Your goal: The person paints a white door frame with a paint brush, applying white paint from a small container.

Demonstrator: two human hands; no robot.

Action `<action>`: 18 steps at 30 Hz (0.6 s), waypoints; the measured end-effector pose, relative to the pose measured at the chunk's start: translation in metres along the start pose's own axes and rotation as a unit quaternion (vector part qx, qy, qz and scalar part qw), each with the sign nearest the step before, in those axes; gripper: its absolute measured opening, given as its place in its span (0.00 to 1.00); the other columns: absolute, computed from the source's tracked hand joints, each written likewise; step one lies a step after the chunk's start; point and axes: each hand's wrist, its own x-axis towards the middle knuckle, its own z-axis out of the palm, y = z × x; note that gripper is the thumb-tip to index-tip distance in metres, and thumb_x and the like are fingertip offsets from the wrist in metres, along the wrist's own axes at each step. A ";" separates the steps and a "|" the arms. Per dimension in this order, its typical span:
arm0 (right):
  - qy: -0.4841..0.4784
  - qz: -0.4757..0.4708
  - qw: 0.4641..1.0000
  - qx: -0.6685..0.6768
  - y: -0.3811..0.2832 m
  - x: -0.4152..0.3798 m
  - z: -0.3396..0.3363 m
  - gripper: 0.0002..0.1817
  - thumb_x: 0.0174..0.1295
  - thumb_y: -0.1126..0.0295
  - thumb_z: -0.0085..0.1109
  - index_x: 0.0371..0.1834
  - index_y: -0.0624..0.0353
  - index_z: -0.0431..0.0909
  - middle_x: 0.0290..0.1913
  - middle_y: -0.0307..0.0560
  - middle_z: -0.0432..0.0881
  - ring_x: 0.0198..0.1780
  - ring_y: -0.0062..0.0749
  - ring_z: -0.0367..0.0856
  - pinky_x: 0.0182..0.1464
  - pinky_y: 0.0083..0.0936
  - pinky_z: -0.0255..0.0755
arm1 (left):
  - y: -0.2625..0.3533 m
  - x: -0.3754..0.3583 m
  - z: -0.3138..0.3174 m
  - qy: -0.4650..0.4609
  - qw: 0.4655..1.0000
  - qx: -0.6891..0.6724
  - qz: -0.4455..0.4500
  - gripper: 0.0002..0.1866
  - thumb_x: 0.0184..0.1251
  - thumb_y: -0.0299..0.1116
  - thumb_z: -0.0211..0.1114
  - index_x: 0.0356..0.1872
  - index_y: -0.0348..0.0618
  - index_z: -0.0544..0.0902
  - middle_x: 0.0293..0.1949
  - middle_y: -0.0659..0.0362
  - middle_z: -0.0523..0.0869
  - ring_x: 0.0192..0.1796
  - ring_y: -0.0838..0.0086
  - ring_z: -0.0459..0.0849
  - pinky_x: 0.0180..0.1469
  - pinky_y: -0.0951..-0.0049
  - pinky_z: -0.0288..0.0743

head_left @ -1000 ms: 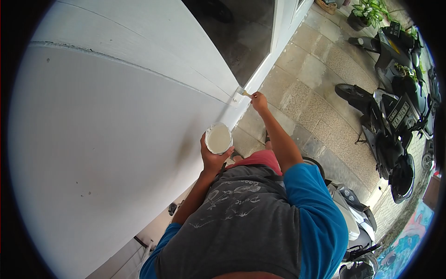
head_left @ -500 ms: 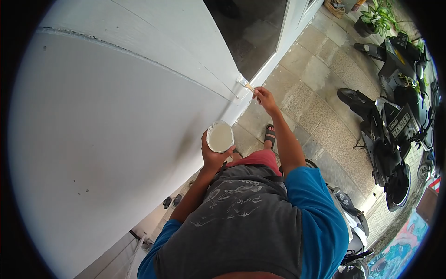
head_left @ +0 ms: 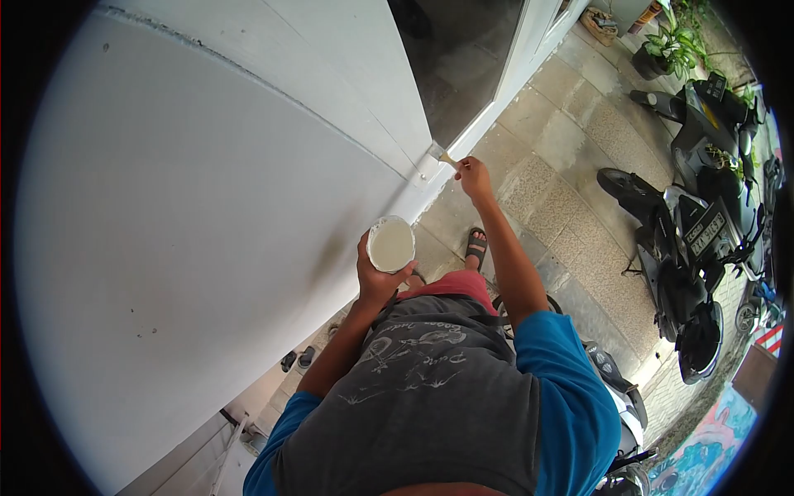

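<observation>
My left hand (head_left: 377, 277) is wrapped round a tub of white paint (head_left: 391, 245), its open top facing up, close to the white wall (head_left: 248, 190). Pinched in my right hand (head_left: 474, 178) is a paintbrush (head_left: 448, 159) with a pale wooden handle. Its bristles touch the white frame (head_left: 437, 151) near the lower corner of a dark glass pane (head_left: 455, 66). Paint coats the tub's rim.
Stone paving (head_left: 571, 165) runs along the wall. Parked motorbikes (head_left: 703, 231) stand on the right, with a potted plant (head_left: 668, 51) at the top right. A sandalled foot (head_left: 475, 248) is below my right arm. Dark shoes (head_left: 306, 357) lie by the wall's foot.
The brush and my right hand have shifted slightly right and down in the view, bristles still at the frame. The tub has barely moved, and the whole view has tilted a little.
</observation>
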 end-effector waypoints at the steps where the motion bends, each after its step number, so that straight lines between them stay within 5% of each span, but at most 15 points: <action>1: -0.015 -0.030 0.999 0.035 -0.024 -0.009 -0.017 0.09 0.64 0.68 0.57 0.36 0.63 0.82 0.25 0.49 0.85 0.28 0.33 0.83 0.33 0.31 0.73 | 0.002 0.002 0.001 -0.006 1.000 -0.003 0.003 0.50 0.44 0.29 0.84 0.68 0.36 0.61 0.56 0.50 0.79 0.57 0.64 0.82 0.59 0.65 0.76; 5: -0.114 -0.035 0.974 0.190 -0.128 -0.066 -0.093 0.08 0.69 0.68 0.56 0.40 0.62 0.80 0.27 0.40 0.82 0.25 0.19 0.71 0.29 0.20 0.64 | -0.001 0.003 0.004 -0.009 1.000 -0.024 -0.008 0.50 0.44 0.29 0.83 0.68 0.36 0.61 0.56 0.50 0.79 0.58 0.64 0.81 0.59 0.65 0.76; 8: -0.166 -0.079 0.935 0.304 -0.128 -0.066 -0.090 0.08 0.72 0.67 0.55 0.44 0.60 0.79 0.29 0.35 0.80 0.24 0.12 0.65 0.27 0.14 0.58 | 0.004 0.003 0.007 -0.006 1.000 -0.020 -0.008 0.49 0.44 0.29 0.83 0.68 0.36 0.61 0.56 0.50 0.80 0.57 0.65 0.82 0.59 0.66 0.76; 10: -0.172 -0.123 0.921 0.327 -0.107 -0.052 -0.068 0.09 0.73 0.67 0.54 0.46 0.59 0.79 0.29 0.34 0.79 0.24 0.10 0.63 0.27 0.12 0.56 | 0.003 0.002 0.009 -0.005 0.999 -0.049 -0.013 0.49 0.44 0.28 0.83 0.68 0.36 0.62 0.56 0.50 0.80 0.57 0.65 0.82 0.59 0.66 0.76; 16: -0.152 -0.020 0.945 0.288 0.038 -0.007 0.015 0.09 0.72 0.66 0.54 0.45 0.59 0.79 0.29 0.35 0.80 0.26 0.12 0.67 0.29 0.13 0.62 | 0.001 -0.004 0.004 -0.005 0.999 -0.029 -0.020 0.48 0.43 0.28 0.83 0.67 0.36 0.63 0.56 0.50 0.79 0.57 0.65 0.81 0.58 0.66 0.76; 18: -0.077 -0.011 0.983 0.165 0.079 0.000 0.033 0.10 0.69 0.66 0.56 0.41 0.61 0.80 0.31 0.44 0.85 0.29 0.27 0.79 0.33 0.26 0.73 | -0.005 -0.006 0.003 -0.006 0.999 -0.036 -0.025 0.48 0.43 0.28 0.83 0.67 0.36 0.63 0.56 0.50 0.79 0.57 0.65 0.81 0.58 0.66 0.76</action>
